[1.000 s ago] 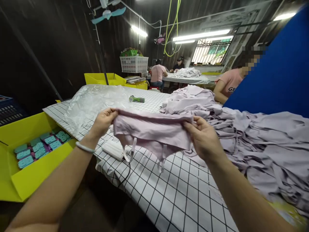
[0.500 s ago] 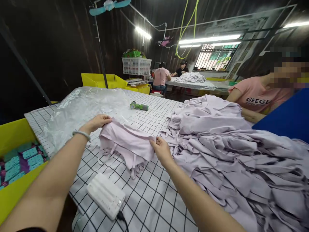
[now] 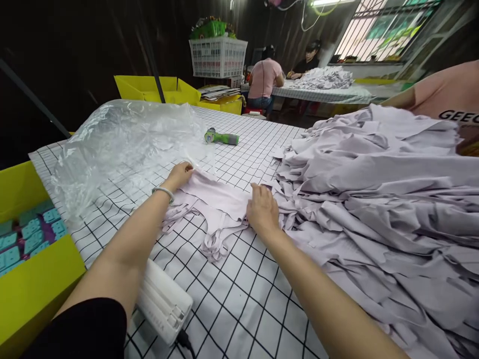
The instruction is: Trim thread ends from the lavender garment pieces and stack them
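A pale lilac camisole [image 3: 220,197] with thin straps is spread on the checked table, its straps bunched toward me. My left hand [image 3: 180,175] is closed on its far left corner, a bracelet around the wrist. At the right edge of the garment my right hand [image 3: 263,209] is closed on the cloth with its back up; the thumb is mostly hidden. Just right of that hand begins a large heap of lilac garments [image 3: 374,199]. A small dark piece shows beside the right fingertips, too little of it to name.
Clear plastic sheeting [image 3: 123,134] covers the table's far left. A green-handled tool [image 3: 222,137] lies beyond the camisole. A white device with a cable [image 3: 164,304] sits near my left forearm. Yellow bins [image 3: 41,309] flank the table. A person in pink [image 3: 449,99] is behind the heap.
The camisole has been lowered flat onto the table, away from me. Both hands moved right in view, and my right hand turned from a pinch to back-up. The view tilted downward.
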`<state>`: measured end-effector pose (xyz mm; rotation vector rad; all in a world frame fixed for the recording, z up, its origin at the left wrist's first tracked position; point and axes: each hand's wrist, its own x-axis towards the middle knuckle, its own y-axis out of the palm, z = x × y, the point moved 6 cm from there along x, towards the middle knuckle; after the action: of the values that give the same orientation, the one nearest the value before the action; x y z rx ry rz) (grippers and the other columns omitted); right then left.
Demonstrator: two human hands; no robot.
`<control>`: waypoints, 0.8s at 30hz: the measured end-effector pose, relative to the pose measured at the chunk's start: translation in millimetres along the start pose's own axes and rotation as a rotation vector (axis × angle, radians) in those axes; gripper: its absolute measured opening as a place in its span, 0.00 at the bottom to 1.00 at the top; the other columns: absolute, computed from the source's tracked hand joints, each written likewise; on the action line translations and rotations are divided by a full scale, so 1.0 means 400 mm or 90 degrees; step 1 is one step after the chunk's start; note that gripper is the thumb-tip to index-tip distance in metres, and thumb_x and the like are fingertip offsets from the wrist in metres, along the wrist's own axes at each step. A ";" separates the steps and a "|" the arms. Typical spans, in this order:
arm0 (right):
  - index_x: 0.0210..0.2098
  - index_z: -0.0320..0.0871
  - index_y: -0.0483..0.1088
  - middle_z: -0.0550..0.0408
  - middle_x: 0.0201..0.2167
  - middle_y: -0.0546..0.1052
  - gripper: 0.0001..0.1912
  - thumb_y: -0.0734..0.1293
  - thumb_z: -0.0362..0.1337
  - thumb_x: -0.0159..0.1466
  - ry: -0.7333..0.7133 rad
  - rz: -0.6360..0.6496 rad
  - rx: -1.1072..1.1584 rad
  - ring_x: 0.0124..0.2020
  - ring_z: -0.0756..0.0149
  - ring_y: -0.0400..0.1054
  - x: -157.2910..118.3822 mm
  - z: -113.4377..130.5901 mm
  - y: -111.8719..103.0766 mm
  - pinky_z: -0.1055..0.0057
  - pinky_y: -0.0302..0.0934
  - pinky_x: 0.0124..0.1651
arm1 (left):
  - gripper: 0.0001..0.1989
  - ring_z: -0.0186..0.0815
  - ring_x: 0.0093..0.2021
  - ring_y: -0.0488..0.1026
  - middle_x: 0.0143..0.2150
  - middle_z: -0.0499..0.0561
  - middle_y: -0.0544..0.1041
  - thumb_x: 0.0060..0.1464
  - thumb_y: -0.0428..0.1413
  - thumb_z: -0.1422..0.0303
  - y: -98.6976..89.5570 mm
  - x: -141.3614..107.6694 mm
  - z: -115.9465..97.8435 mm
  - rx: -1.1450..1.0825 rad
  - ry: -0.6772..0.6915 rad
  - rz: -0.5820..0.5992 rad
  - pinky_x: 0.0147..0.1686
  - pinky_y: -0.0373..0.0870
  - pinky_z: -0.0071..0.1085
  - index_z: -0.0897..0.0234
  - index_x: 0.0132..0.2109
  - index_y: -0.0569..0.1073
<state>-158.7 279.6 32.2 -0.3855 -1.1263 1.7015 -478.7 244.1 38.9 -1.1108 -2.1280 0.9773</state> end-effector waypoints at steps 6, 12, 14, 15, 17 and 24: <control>0.72 0.42 0.47 0.49 0.74 0.48 0.33 0.50 0.48 0.72 -0.146 0.238 -0.124 0.74 0.54 0.36 0.001 0.021 0.096 0.50 0.33 0.73 | 0.23 0.52 0.69 0.55 0.66 0.59 0.67 0.56 0.56 0.61 0.047 -0.073 -0.007 0.085 0.096 0.053 0.67 0.46 0.52 0.62 0.57 0.72; 0.73 0.42 0.43 0.50 0.75 0.38 0.37 0.49 0.54 0.71 -0.091 0.332 -0.155 0.75 0.50 0.28 0.005 -0.014 0.119 0.42 0.25 0.72 | 0.18 0.46 0.65 0.59 0.63 0.59 0.69 0.62 0.50 0.61 -0.125 -0.181 -0.012 0.120 0.093 -0.077 0.65 0.52 0.44 0.63 0.55 0.71; 0.73 0.43 0.45 0.50 0.75 0.40 0.36 0.50 0.53 0.72 -0.141 0.276 -0.158 0.75 0.50 0.29 0.020 0.025 0.092 0.41 0.23 0.71 | 0.15 0.45 0.56 0.66 0.52 0.56 0.74 0.58 0.55 0.56 -0.170 -0.261 -0.018 0.115 0.126 -0.085 0.59 0.59 0.42 0.61 0.45 0.74; 0.73 0.43 0.46 0.50 0.75 0.42 0.34 0.49 0.52 0.72 -0.182 0.246 -0.149 0.75 0.51 0.30 0.027 0.053 0.080 0.42 0.23 0.71 | 0.14 0.45 0.52 0.67 0.47 0.54 0.75 0.55 0.59 0.55 -0.171 -0.302 -0.015 0.121 0.133 -0.045 0.56 0.61 0.42 0.61 0.40 0.75; 0.72 0.44 0.47 0.52 0.75 0.44 0.33 0.47 0.50 0.73 -0.266 0.231 -0.118 0.75 0.55 0.31 0.035 0.106 0.078 0.47 0.25 0.73 | 0.14 0.44 0.47 0.66 0.41 0.52 0.74 0.49 0.63 0.55 -0.153 -0.376 0.006 0.137 0.128 0.040 0.53 0.62 0.42 0.60 0.35 0.76; 0.73 0.46 0.43 0.55 0.75 0.38 0.35 0.43 0.54 0.72 -0.284 0.399 -0.124 0.75 0.55 0.28 0.030 0.117 0.207 0.46 0.25 0.72 | 0.10 0.44 0.47 0.68 0.41 0.52 0.74 0.54 0.59 0.59 -0.138 -0.453 0.042 0.118 0.098 0.039 0.52 0.65 0.42 0.61 0.35 0.77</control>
<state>-243.7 263.0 -9.1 -0.5356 -1.6204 2.3061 -423.2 62.7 49.4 -1.1254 -1.8518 1.0586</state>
